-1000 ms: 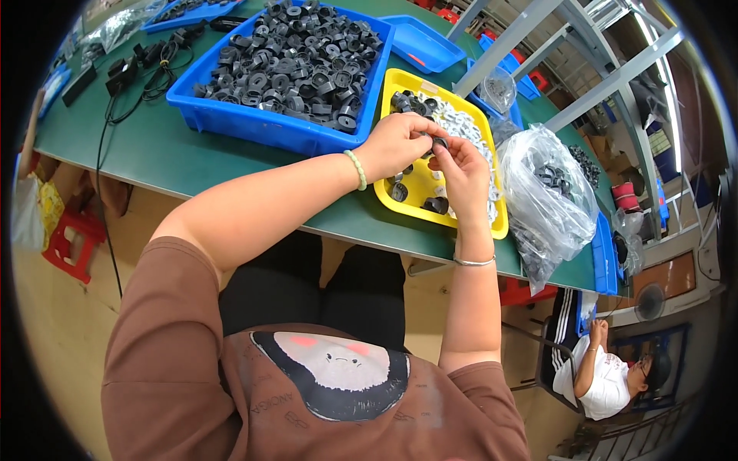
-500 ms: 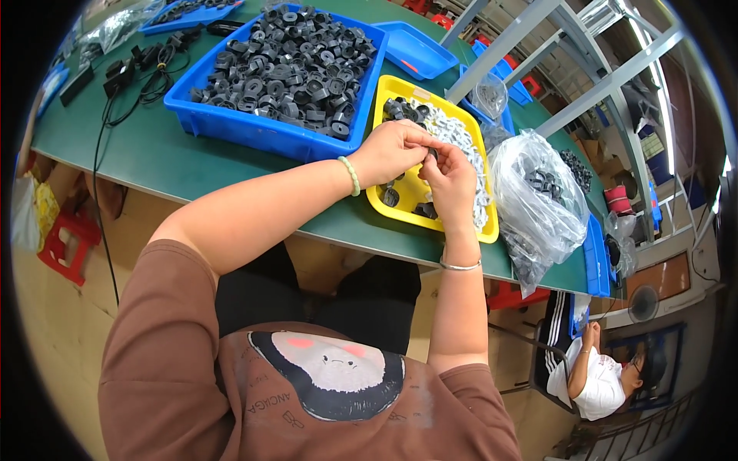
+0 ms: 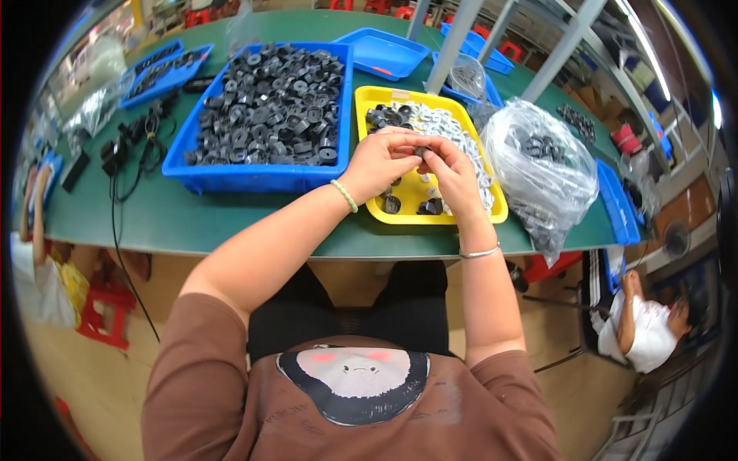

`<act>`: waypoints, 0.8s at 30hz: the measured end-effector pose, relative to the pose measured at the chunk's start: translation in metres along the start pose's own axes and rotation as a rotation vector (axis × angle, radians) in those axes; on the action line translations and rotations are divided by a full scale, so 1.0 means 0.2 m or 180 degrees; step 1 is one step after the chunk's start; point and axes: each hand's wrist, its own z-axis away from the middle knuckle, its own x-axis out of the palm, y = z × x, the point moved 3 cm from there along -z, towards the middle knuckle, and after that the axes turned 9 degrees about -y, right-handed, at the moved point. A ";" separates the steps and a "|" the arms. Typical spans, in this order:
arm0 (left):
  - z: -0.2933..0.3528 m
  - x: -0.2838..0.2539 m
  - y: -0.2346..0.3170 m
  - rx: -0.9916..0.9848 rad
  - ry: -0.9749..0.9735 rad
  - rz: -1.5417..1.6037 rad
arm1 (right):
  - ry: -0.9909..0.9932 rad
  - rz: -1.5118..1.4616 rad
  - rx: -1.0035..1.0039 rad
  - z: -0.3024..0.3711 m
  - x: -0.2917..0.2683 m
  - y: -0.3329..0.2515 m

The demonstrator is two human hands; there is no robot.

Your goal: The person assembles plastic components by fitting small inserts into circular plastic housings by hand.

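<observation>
A: Where is the small black part (image 3: pixel 422 151)?

B: Between the left hand (image 3: pixel 376 163) and the right hand (image 3: pixel 455 177), over the yellow tray (image 3: pixel 403 207), which also carries white pieces (image 3: pixel 440 121). The fingers partly hide it.

A: What would handling it well take?

B: I'd judge a light, steady pinch, one hand bracing while the other adjusts, kept low over the tray so a slip lands inside.

A: And the pose?

B: Both hands meet at the fingertips, fingers clamped on the part, wrists apart and angled inward above the green surface (image 3: pixel 154 223).
</observation>
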 end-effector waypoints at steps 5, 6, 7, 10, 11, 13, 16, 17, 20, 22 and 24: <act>-0.02 0.04 0.02 0.0034 -0.0008 -0.0397 | -0.0093 -0.0181 -0.0063 0.00 -0.05 0.03; -0.02 0.04 0.01 0.0047 -0.0013 -0.0278 | -0.0015 -0.0111 -0.0082 0.00 -0.05 0.03; -0.02 0.03 0.00 0.0062 -0.0012 -0.0152 | 0.0047 -0.0166 -0.0119 0.01 -0.05 0.03; -0.02 0.04 0.00 -0.0020 0.0040 -0.0231 | 0.0131 0.0143 -0.0302 0.03 -0.04 0.00; -0.01 0.03 0.00 -0.0052 0.0109 -0.0156 | 0.0181 0.0140 -0.0302 0.03 -0.02 -0.01; -0.01 0.02 -0.01 0.0035 0.0020 -0.0062 | 0.0233 0.0464 -0.0732 0.03 0.00 -0.05; 0.00 0.03 0.00 0.0288 0.0159 -0.0215 | 0.0705 0.1239 -0.0945 0.04 -0.03 -0.08; 0.02 0.03 0.00 0.0269 0.0096 -0.0317 | 0.0927 0.1610 -0.1037 0.05 -0.03 -0.09; 0.03 0.06 0.13 0.0401 -0.0217 -0.1469 | 0.1698 0.2437 -0.1307 0.07 -0.29 -0.24; 0.04 0.07 0.18 0.0375 -0.0415 -0.1867 | 0.2308 0.3529 -0.1031 0.07 -0.55 -0.32; 0.05 0.10 0.15 0.0094 -0.0657 -0.1731 | 0.2641 0.4527 -0.0494 0.09 -0.73 -0.34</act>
